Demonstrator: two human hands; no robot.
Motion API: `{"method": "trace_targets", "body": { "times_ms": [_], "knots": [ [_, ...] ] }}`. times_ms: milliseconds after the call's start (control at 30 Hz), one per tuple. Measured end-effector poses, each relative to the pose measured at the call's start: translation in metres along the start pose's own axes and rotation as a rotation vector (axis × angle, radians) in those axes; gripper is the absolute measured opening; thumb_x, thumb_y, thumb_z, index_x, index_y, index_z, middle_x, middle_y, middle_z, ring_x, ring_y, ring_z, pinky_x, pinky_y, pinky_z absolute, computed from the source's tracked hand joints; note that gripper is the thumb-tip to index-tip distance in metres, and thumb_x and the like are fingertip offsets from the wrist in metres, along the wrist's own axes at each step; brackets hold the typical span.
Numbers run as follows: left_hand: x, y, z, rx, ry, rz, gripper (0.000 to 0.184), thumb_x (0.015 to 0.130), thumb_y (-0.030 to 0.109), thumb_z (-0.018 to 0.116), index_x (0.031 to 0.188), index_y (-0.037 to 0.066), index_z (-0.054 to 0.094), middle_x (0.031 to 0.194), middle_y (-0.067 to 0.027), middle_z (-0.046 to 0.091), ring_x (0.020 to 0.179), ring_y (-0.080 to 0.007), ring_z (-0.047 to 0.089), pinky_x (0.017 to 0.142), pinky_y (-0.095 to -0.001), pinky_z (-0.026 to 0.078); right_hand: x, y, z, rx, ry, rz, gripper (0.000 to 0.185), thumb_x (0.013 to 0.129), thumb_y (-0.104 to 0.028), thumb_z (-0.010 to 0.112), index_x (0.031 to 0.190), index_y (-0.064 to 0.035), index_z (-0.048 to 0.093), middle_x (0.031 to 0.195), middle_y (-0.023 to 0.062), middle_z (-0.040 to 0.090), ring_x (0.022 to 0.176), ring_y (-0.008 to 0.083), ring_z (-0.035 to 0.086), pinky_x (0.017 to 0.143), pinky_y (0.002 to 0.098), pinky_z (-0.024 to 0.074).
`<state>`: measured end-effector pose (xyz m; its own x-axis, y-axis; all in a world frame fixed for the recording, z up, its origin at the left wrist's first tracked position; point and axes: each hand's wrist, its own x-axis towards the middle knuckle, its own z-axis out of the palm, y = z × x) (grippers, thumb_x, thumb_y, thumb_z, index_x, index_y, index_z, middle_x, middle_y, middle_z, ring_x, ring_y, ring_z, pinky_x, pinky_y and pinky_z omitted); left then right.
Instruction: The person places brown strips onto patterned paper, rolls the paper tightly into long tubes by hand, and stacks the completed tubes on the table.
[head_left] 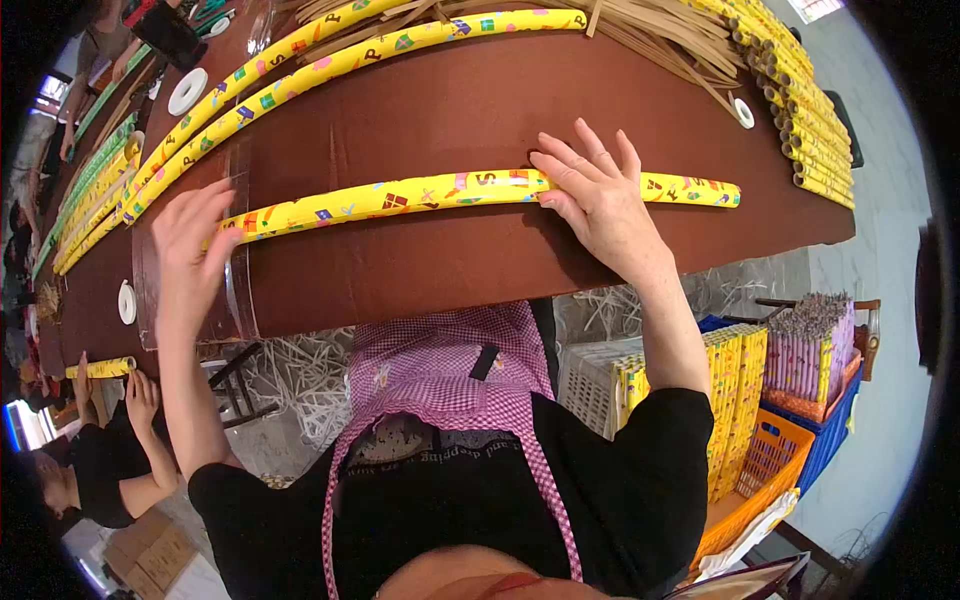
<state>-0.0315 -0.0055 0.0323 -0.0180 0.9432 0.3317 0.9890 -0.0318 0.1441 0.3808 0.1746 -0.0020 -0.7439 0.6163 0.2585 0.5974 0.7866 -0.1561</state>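
The long yellow patterned tube [400, 198] looks wrapped, remaining work unclear, the right grip [612, 212] spread upon it, the left grip [188, 245] loosely spread at its end.

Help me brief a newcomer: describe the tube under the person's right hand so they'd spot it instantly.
Start at the brown table. Toward its near edge lies a long yellow patterned tube, the left hand by one end. Unlike the yellow tubes farther across, it has the right hand resting on it.
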Motion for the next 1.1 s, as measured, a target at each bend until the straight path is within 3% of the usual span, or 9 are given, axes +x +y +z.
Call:
{"method": "trace_targets", "body": {
  "times_ms": [200, 333, 533, 700, 867, 967, 1100],
  "knots": [
    [0.048, 0.09, 0.039, -0.02, 0.033, 0.366, 0.047, 0.082, 0.033, 0.073, 0.117, 0.004, 0.063, 0.122, -0.0079, 0.063, 0.11, -0.0283, 0.056, 0.096, -0.0439, 0.04, -0.003, -0.004, 0.002, -0.002, 0.037, 0.004, 0.038, 0.095, -0.031, 0.063, 0.13, -0.0144, 0.064, 0.141, 0.0026, 0.058, 0.142, 0.0299, 0.04, 0.118, 0.0557, 0.0166],
    [0.066, 0.121, 0.067, -0.08, 0.073, 0.507, 0.047, 0.083, 0.031, 0.072, 0.117, 0.002, 0.062, 0.115, -0.0092, 0.062, 0.105, -0.0283, 0.056, 0.092, -0.0419, 0.042, -0.007, -0.005, 0.007, -0.01, 0.092, 0.004, 0.04, 0.093, -0.03, 0.066, 0.13, -0.0148, 0.062, 0.137, 0.0033, 0.06, 0.138, 0.0291, 0.046, 0.116, 0.0578, 0.0205],
    [0.066, 0.123, 0.086, -0.004, 0.014, 0.494, 0.043, 0.087, 0.029, 0.068, 0.116, -0.001, 0.058, 0.097, -0.012, 0.054, 0.088, -0.0297, 0.053, 0.078, -0.0391, 0.045, -0.014, -0.005, 0.022, 0.016, 0.206, 0.002, 0.046, 0.09, -0.031, 0.069, 0.131, -0.0128, 0.06, 0.133, 0.0048, 0.062, 0.132, 0.0259, 0.05, 0.116, 0.0591, 0.0233],
    [0.066, 0.126, 0.087, 0.043, 0.007, 0.509, 0.037, 0.088, 0.028, 0.065, 0.112, 0.001, 0.056, 0.094, -0.0119, 0.053, 0.087, -0.0302, 0.053, 0.077, -0.0403, 0.044, -0.018, 0.002, 0.015, 0.024, 0.276, 0.004, 0.056, 0.089, -0.036, 0.068, 0.138, -0.011, 0.054, 0.135, 0.0072, 0.06, 0.134, 0.0272, 0.049, 0.117, 0.0585, 0.0219],
    [0.065, 0.127, 0.088, 0.08, -0.004, 0.499, 0.038, 0.088, 0.028, 0.065, 0.112, 0.001, 0.056, 0.094, -0.0122, 0.053, 0.086, -0.0304, 0.052, 0.077, -0.0403, 0.044, -0.024, 0.013, 0.019, -0.117, 0.189, 0.009, 0.066, 0.087, -0.045, 0.065, 0.142, -0.0117, 0.049, 0.147, 0.0106, 0.048, 0.14, 0.031, 0.041, 0.117, 0.0583, 0.0213],
    [0.064, 0.127, 0.089, 0.077, 0.015, 0.511, 0.039, 0.088, 0.028, 0.066, 0.113, 0.0, 0.056, 0.095, -0.0121, 0.053, 0.086, -0.0305, 0.051, 0.077, -0.0405, 0.044, -0.025, 0.019, 0.015, -0.018, 0.208, -0.015, 0.069, 0.088, -0.047, 0.063, 0.145, -0.0113, 0.045, 0.15, 0.011, 0.045, 0.141, 0.0314, 0.039, 0.117, 0.0587, 0.0214],
    [0.064, 0.126, 0.089, 0.104, 0.003, 0.492, 0.044, 0.085, 0.029, 0.068, 0.115, 0.0, 0.056, 0.097, -0.0123, 0.054, 0.089, -0.0306, 0.053, 0.079, -0.0408, 0.044, -0.036, 0.04, -0.005, -0.156, 0.245, 0.028, 0.067, 0.092, -0.05, 0.057, 0.145, -0.0104, 0.044, 0.15, 0.0119, 0.044, 0.141, 0.0322, 0.039, 0.117, 0.0577, 0.0222]
  ]
}}
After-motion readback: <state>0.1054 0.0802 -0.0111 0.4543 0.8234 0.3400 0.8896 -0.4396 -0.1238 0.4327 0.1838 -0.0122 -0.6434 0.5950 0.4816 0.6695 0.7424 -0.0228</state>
